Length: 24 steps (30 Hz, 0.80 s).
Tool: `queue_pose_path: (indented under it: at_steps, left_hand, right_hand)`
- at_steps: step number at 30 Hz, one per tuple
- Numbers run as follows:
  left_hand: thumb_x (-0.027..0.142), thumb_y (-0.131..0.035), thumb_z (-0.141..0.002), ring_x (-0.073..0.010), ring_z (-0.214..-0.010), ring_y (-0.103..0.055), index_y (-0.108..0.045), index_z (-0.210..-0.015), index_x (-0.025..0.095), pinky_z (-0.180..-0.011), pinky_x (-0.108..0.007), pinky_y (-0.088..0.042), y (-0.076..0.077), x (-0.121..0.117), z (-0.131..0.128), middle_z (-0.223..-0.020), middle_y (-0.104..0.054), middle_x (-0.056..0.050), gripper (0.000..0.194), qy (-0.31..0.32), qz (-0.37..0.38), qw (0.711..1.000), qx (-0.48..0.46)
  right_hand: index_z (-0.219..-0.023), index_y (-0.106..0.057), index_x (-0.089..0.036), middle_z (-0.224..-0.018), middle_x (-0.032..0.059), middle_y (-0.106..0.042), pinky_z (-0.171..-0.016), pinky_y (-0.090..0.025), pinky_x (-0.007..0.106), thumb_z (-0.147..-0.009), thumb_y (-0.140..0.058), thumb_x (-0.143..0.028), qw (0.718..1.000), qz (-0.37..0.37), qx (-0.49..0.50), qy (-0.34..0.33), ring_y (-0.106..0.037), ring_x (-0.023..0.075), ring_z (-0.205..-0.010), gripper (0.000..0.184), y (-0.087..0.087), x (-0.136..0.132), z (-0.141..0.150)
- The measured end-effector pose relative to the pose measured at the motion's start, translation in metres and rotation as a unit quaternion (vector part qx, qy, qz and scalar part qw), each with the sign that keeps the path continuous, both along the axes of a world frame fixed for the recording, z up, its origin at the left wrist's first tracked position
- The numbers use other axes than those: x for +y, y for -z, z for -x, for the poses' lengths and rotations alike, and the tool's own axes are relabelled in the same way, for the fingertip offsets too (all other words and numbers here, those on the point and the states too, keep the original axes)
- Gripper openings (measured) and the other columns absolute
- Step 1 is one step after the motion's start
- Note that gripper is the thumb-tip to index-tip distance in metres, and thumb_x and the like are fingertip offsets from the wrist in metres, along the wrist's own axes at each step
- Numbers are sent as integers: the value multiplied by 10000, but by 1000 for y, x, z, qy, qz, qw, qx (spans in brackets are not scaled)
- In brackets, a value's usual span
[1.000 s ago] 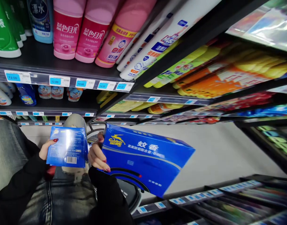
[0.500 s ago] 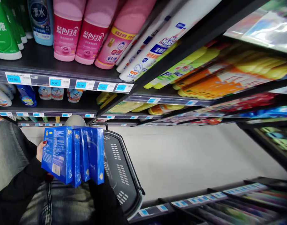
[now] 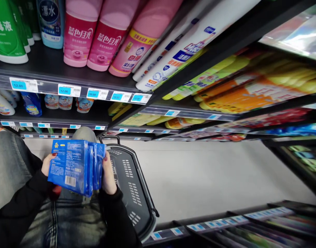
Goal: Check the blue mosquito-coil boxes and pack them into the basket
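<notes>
I am holding the blue boxes in a two-sided grip, spanning the stack: left hand closing on one side, right hand on the other. They are sitting unevenly above my lap, near the basket. Risk, in my judgement: slackening pressure or slick wrapping freeing the middle boxes.

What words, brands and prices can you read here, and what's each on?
"12.00": first price tag, second price tag and fourth price tag, upper shelf
"10.00": third price tag and, faintly, fifth price tag
"蓝色月光": two pink bottles
"漂水": blue bottle
"毒液": green bottle
"彩漂": yellow-banded bottle
"Mr Muscle", slightly blurred: white bottle
Too small or blurred: remaining print, including on the blue packs and lower tags
</notes>
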<state>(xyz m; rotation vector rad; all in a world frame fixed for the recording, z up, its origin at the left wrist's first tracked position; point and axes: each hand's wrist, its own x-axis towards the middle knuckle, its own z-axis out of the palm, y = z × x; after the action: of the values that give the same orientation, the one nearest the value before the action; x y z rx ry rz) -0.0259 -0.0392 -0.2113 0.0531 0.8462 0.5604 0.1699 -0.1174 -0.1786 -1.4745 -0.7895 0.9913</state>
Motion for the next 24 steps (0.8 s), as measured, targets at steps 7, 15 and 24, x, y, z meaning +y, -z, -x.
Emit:
queue_pose_path:
  at_steps: [7, 15, 24]
  left_hand:
    - [172, -587, -615, -272, -644, -674, -682, -785, 65, -684, -381, -523, -5, -9, -5, -673, -714, -140, 222, 84, -5, 996, 4]
    - [519, -669, -658, -304, -866, -672, -668, -936, 79, -797, -379, -508, -12, -14, -17, -821, -726, -154, 520, 89, -38, 994, -52]
    - [213, -763, -620, -228, -862, -657, -524, -1207, 226, -754, -301, -497, -5, -11, -19, -958, -706, -27, 634, 48, -189, 980, 45]
  right_hand:
    - [-1310, -387, -218, -1320, 122, -384, -1033, -318, 478, -740, -465, -695, 989, 19, -144, -14, -404, 287, -1213, 748, -11, -6, -2]
    - [-1094, -537, -224, -1079, 100, -478, -895, -432, 476, -663, -695, -469, 969, 110, -221, -5, -510, 288, -1018, 520, -25, -12, 10]
    - [-1009, -527, -215, -954, 35, -631, -785, -487, 343, -658, -725, -406, 991, 78, 0, 105, -599, 206, -868, 446, -39, -18, -23]
